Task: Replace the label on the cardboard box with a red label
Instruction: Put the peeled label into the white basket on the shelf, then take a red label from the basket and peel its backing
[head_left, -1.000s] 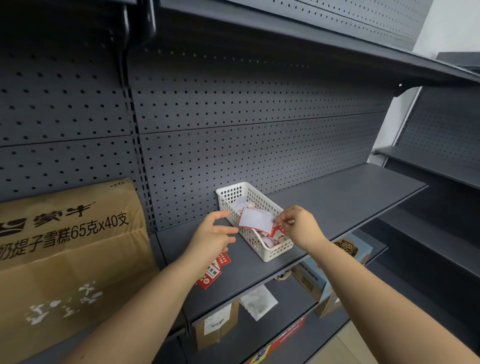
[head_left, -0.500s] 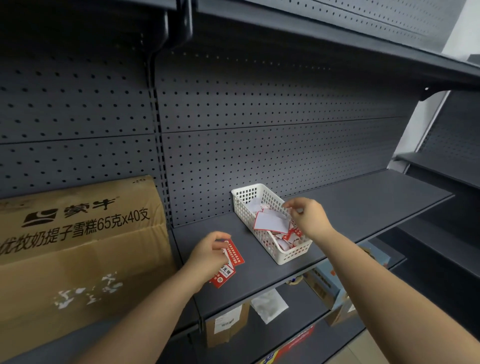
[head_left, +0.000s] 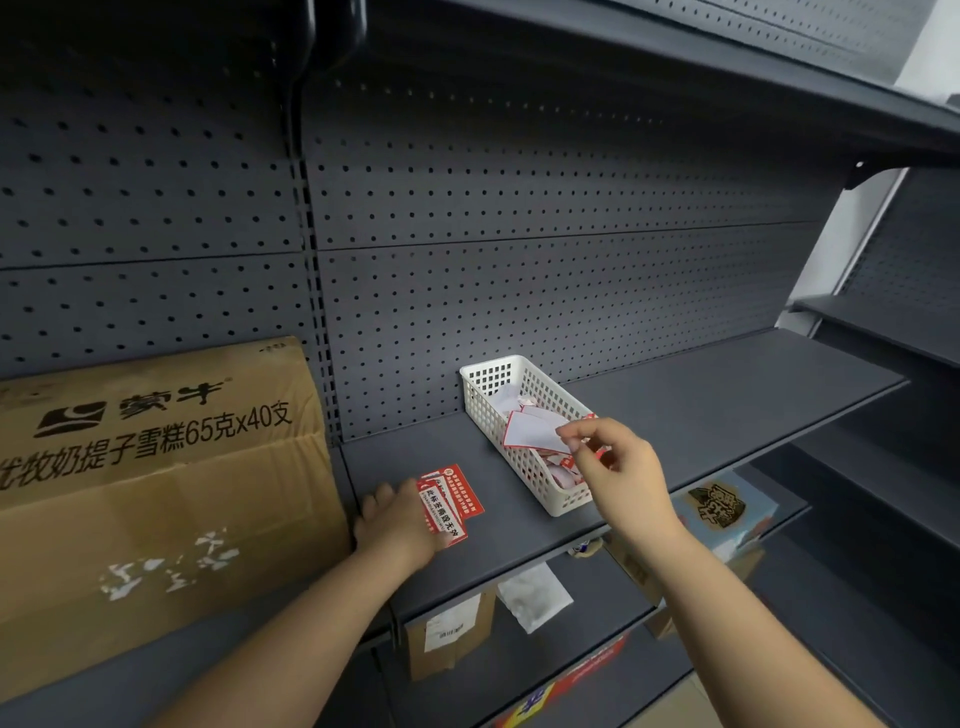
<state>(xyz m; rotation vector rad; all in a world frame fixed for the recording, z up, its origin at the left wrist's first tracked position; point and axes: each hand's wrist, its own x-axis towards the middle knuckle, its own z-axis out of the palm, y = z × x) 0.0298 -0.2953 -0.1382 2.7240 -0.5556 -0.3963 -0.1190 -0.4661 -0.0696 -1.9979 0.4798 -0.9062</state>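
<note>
Left hand (head_left: 400, 525) now down on shelf by red labels; right hand (head_left: 618, 467) lifted off basket w/ paper slip.

Cardboard box (head_left: 156, 493) sits far left on grey shelf (head_left: 701, 405), printed side facing out, patch of torn white residue (head_left: 171, 564) on lower front. Red labels (head_left: 449, 501), a small overlapping stack, lie flat on shelf just right of box, between box and white basket (head_left: 511, 410). L hand rests palm-down, fingers spread, touching labels' left edge; can't tell if it grips them. R hand pinches a white red-edged slip (head_left: 532, 431) thumb-to-fingertips, over basket's near end. Basket holds more white/red scraps. Pegboard back panel (head_left: 519, 234) behind; lower shelf near bottom w/ small boxes, white packet (head_left: 535, 597).
</note>
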